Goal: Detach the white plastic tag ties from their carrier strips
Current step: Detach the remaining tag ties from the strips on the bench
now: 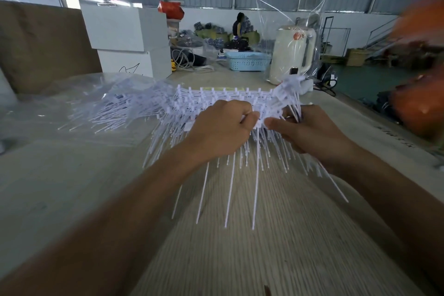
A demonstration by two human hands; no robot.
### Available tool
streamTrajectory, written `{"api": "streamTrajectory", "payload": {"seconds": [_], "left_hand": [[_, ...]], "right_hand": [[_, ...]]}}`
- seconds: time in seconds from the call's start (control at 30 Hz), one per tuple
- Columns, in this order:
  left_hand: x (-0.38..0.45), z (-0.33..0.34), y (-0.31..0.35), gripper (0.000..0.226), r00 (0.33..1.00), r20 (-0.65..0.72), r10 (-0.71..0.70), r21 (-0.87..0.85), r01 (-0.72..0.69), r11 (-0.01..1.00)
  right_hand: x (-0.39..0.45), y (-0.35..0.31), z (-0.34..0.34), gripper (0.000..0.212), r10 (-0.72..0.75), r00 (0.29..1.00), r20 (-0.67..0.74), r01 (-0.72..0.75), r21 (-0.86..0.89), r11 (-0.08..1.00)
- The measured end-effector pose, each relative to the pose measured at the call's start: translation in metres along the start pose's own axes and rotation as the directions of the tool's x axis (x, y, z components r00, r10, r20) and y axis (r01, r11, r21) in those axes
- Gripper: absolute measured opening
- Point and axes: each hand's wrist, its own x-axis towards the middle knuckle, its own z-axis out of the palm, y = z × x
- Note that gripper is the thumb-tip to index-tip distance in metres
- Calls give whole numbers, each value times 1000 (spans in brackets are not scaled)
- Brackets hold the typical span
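I hold a bundle of white plastic tag ties (230, 170) on their carrier strips (225, 94) above the table, the thin ends hanging toward me. My left hand (221, 127) grips the bundle from the left with curled fingers. My right hand (310, 130) pinches the right end, thumb pointing left, and a bent-up section of ties (288, 89) fans upward above it. The two hands almost touch at the middle of the bundle.
A pile of loose white ties (115, 106) lies on clear plastic at the left. Behind stand white boxes (127, 31), a blue basket (247, 61) and a cream kettle (290, 53) in a plastic bag. Orange blurred objects (418, 103) sit at the right edge. A person sits far back.
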Motion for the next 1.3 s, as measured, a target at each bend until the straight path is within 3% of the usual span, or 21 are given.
{"api": "streamTrajectory", "payload": {"seconds": [0.17, 0.3, 0.37, 0.43, 0.53, 0.63, 0.73, 0.93, 1.07, 1.2, 1.3], "left_hand": [[1, 3, 4, 38, 1000, -20, 16, 54, -15, 998], [3, 5, 6, 37, 999, -29, 29, 67, -27, 997], [2, 4, 4, 38, 1000, 10, 28, 29, -28, 999], [-1, 2, 3, 44, 996, 81, 40, -58, -35, 998], [0, 6, 6, 46, 994, 88, 57, -134, -45, 990], [-1, 9, 5, 35, 991, 105, 79, -178, -59, 982], [-1, 8, 0, 24, 986, 148, 82, -229, -46, 972], [0, 10, 2, 13, 990, 87, 115, -280, -87, 956], [1, 11, 5, 7, 996, -24, 84, -311, -87, 947], [1, 11, 8, 7, 991, -114, 66, -291, -96, 952], [-1, 11, 10, 10, 985, -168, 31, -311, -83, 947]], "right_hand": [[4, -3, 7, 51, -235, 949, -209, 154, -342, 927], [4, 0, 15, 32, -396, 895, -207, 240, -525, 817], [8, 5, 9, 19, -413, 888, -204, 214, -612, 761], [15, 12, -14, 17, -309, 912, -271, 69, -641, 765], [18, 25, -46, 33, -137, 932, -335, -49, -491, 870], [14, 26, -35, 34, -5, 984, -180, -30, -186, 982], [12, 29, -16, 41, 67, 998, -22, -69, -96, 993], [4, 17, -8, 56, 61, 998, -10, -60, 31, 998], [3, 9, -2, 60, 164, 986, 30, -167, 181, 969], [-2, 6, 0, 44, 142, 979, 145, -169, 201, 965], [-3, 4, 1, 33, 90, 989, 120, -119, 270, 956]]}}
